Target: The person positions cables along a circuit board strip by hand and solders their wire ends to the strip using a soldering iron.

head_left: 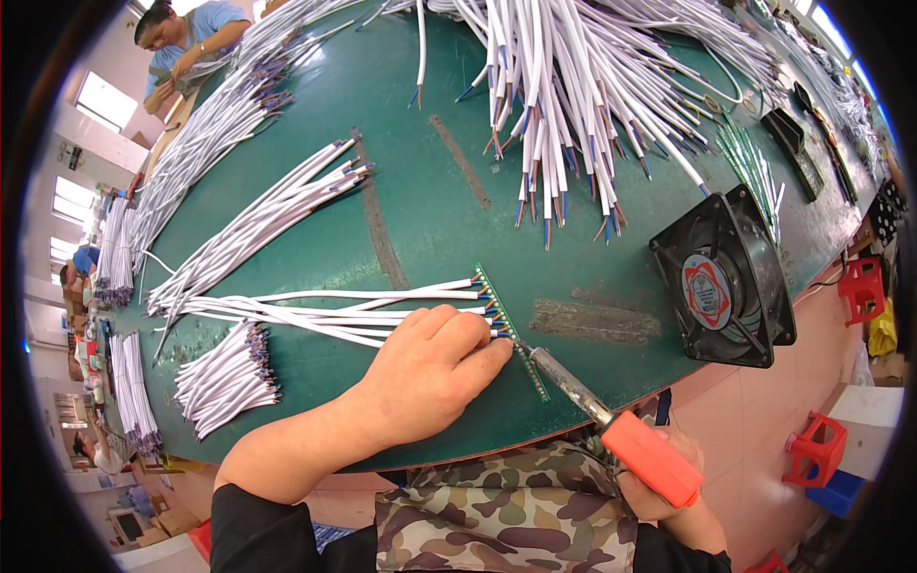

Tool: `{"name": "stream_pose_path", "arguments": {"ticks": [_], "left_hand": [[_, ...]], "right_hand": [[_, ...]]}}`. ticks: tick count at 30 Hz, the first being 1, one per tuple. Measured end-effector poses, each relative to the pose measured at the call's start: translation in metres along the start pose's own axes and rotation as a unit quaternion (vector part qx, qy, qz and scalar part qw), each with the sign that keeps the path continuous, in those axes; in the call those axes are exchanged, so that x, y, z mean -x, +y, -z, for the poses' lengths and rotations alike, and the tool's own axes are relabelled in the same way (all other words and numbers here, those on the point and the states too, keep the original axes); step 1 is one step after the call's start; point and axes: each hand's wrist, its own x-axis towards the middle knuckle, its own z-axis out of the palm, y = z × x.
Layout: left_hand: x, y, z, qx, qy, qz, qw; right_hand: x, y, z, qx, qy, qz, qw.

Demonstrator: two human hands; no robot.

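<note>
My left hand [428, 368] is closed over the end of a white cable, its thumb and fingers pinched together beside a narrow green circuit board strip [536, 378]. Several white cables [382, 294] run from the left to this strip, their bare coloured wires meeting its upper part. In my right hand [642, 498] is a soldering iron [654, 460] with a red handle, gripped from below. The iron slants up to the left, and its tip reaches the strip just beside my left fingertips. Exact contact at the tip is too small to make out.
A black fan [709, 286] stands upright at the right table edge. Large heaps of white cable [559, 95] cover the far side, and bundles [229, 377] lie at left. More green strips [750, 167] lie behind the fan. Across the table at far left, another person [191, 43] works.
</note>
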Motion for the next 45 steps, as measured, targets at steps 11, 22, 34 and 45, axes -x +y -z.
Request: {"name": "stream_pose_path", "arguments": {"ticks": [11, 22, 34, 45], "left_hand": [[0.0, -0.001, 0.0, 0.008, 0.006, -0.001, 1.0], [0.0, -0.001, 0.0, 0.01, 0.004, -0.001, 1.0], [0.0, 0.0, 0.0, 0.012, 0.001, 0.001, 1.0], [0.0, 0.0, 0.0, 0.012, 0.0, 0.003, 1.0]], "right_hand": [[0.011, 0.0, 0.0, -0.05, 0.005, -0.056, 0.997], [0.006, -0.004, -0.001, -0.054, 0.014, -0.066, 0.996], [0.006, -0.003, 0.001, 0.009, -0.02, -0.047, 0.999], [0.008, -0.004, 0.005, 0.011, -0.021, -0.044, 0.999]]}}
